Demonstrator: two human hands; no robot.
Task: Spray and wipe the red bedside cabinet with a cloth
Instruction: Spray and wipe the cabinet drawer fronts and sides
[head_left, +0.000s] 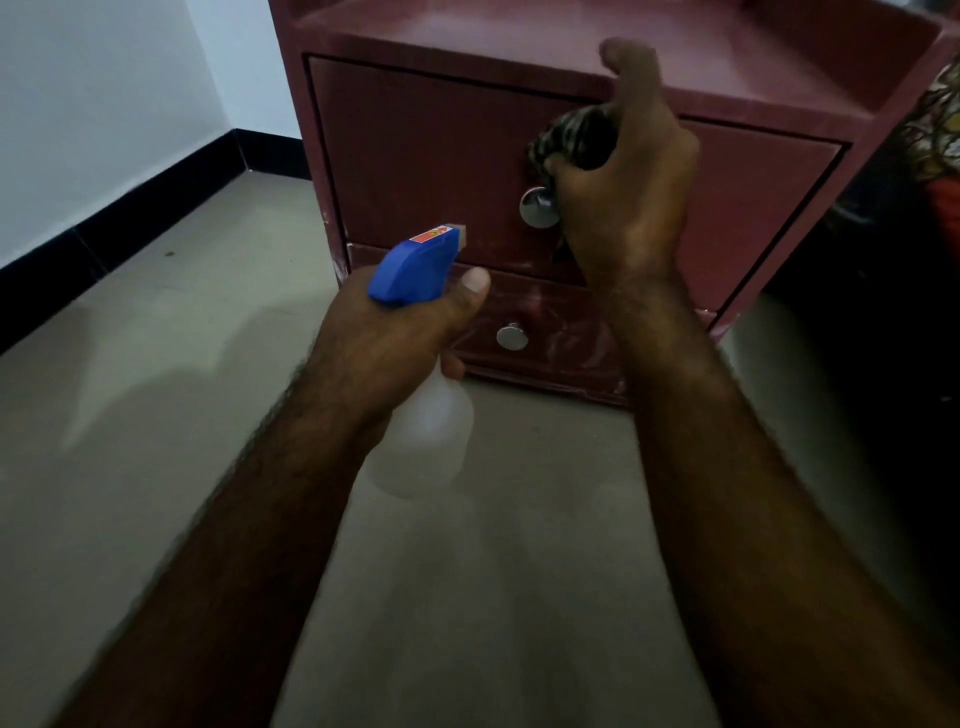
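In front of the cabinet, spray bottle (429, 431): long axis steeply upright, translucent body lowest, blue trigger head (415, 265) on top. The nozzle points at the red bedside cabinet (415, 145), near the seam between its two drawers.
Left hand (395, 338): fingers wrapped round the bottle's neck just under the blue head, thumb up along its side. The body hangs below the fist.
Cloth (571, 137): dark, patterned and bunched, against the cabinet's upper drawer front, just above the upper knob (537, 208).
Right hand (623, 187): fingers curled tight round the cloth, thumb raised toward the cabinet's top ledge. The cloth bulges out on the finger side.
Lower knob (511, 336): round metal, on the cabinet's lower drawer.
Skirting (156, 208): black, left of the cabinet.
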